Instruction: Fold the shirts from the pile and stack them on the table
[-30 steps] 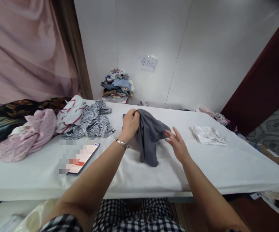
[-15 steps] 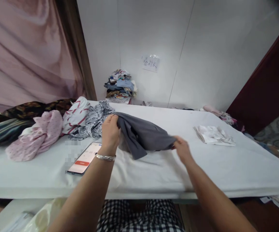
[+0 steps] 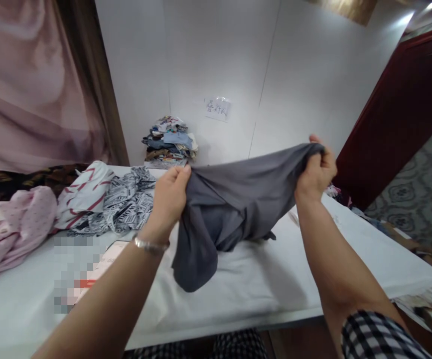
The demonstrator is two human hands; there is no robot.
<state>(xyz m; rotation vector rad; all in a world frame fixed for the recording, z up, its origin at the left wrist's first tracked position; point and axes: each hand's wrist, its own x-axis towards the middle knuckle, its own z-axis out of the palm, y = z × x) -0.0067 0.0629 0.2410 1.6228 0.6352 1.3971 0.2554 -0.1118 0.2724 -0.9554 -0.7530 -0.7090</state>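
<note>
Now spreading out — left hand and right hand each clamped on an edge of the gray shirt, lifted above the white surface; next probably laying flat — patterned clothes beyond.

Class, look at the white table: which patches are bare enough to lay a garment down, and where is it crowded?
Bare: the table under the grey garment held by left hand and right hand, and its right end. Crowded: the left, with pink, striped and printed clothes and a phone.
</note>
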